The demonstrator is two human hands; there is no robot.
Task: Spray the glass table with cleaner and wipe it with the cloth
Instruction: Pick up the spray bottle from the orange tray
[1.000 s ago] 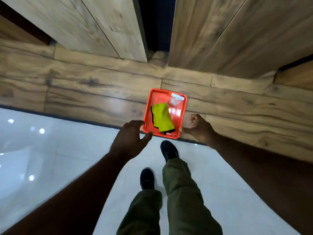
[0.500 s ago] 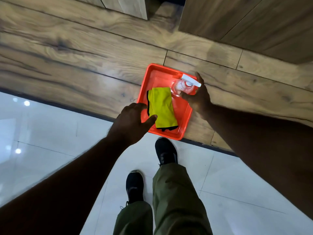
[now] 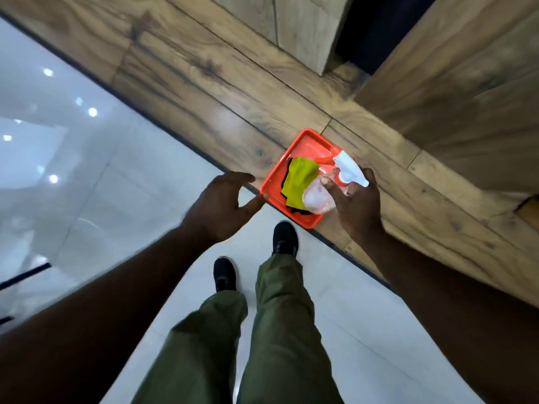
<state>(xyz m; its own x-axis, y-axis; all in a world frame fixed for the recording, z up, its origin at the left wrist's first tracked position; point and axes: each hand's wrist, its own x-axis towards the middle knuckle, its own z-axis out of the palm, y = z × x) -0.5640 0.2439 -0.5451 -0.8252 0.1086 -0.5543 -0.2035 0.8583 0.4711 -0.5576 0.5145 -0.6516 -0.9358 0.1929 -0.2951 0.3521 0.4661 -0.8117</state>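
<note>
An orange tray [image 3: 272, 182] lies on the wood-look floor strip, right at its dark edge. Inside it rests a folded yellow cloth [image 3: 299, 179] with a black cloth under it. My right hand [image 3: 354, 202] grips a clear spray bottle [image 3: 318, 193] with a white trigger head [image 3: 348, 170], lifted just over the tray's right side. My left hand [image 3: 223, 202] hovers with fingers spread, its thumb tip touching the tray's near-left rim. No glass table is in sight.
Glossy white floor tiles [image 3: 87, 185] fill the left and bottom. My legs in green trousers and black shoes [image 3: 284, 237] stand just below the tray. Wood-look panels [image 3: 452, 91] rise at the upper right, with a dark gap between them.
My right hand has closed on the spray bottle and raised it off the tray. The view has swung, so the tray now sits tilted to the right. My left hand stays by the rim.
</note>
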